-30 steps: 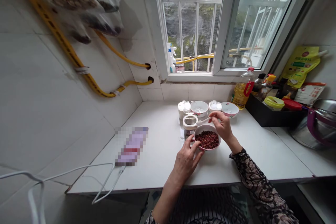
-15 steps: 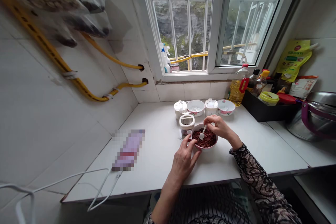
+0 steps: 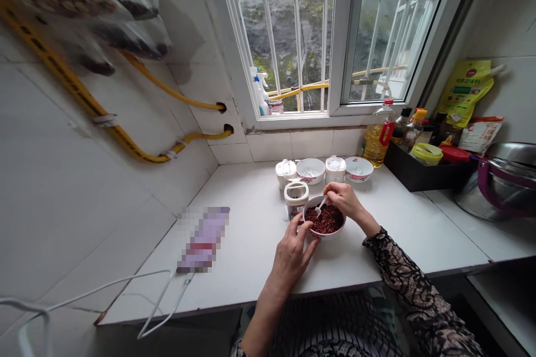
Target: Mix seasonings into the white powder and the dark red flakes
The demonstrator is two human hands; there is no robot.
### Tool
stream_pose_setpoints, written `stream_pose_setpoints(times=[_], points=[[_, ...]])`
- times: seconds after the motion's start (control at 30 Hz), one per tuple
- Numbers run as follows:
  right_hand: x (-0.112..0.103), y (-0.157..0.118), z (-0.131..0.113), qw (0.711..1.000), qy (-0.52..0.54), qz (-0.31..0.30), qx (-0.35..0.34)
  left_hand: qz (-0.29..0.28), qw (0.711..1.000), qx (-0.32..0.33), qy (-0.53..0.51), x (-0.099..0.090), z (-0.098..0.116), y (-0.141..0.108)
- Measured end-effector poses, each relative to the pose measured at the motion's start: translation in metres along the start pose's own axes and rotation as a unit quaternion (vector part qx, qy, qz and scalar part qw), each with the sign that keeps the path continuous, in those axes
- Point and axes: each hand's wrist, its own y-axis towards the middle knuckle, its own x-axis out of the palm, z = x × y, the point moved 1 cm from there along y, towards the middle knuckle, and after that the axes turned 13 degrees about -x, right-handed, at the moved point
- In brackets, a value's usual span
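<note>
A bowl (image 3: 325, 235) with a pinkish outside stands on the counter, filled with small dark red grains that look like peppercorns (image 3: 329, 220). My left hand (image 3: 292, 248) grips the bowl's near left side, thumb in front and fingers at the rim. Pinched between the fingers of my right hand (image 3: 344, 199) is a small white spoon (image 3: 320, 209), its head down at the grains on the bowl's left side. Just behind the bowl, to the left, a seasoning jar (image 3: 296, 194) with a white-rimmed lid holds something dark.
Behind are two white lidded jars (image 3: 286, 173) and two flowered bowls (image 3: 359, 169). An oil bottle (image 3: 376, 142), a black condiment box (image 3: 412, 170) and a steel pot (image 3: 502, 189) line the right. A blurred purple object (image 3: 204, 240) with a white cable lies left.
The spoon has tilted, and its head has moved slightly left and up within the bowl. My left hand keeps its hold on the bowl. The whole view has shifted slightly.
</note>
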Motion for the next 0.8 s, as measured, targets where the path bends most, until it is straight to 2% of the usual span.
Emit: stream_pose_setpoints(times=[0.1,0.2,0.6,0.8], points=[[-0.004,0.002,0.004,0.994,0.079,0.032,0.064,-0.003,1.0,0.0,-0.001,0.0,0.0,0.0],[-0.007,0.003,0.007,0.988,0.119,0.052,0.087,0.0,1.0,0.001,-0.003,0.0,0.0,0.0],[-0.006,0.003,0.01,0.987,0.103,0.083,0.092,0.007,1.0,0.003,-0.006,0.001,0.0,0.0],[-0.009,0.005,0.012,0.973,0.175,0.098,0.112,0.005,1.0,0.001,-0.004,0.001,0.001,0.0]])
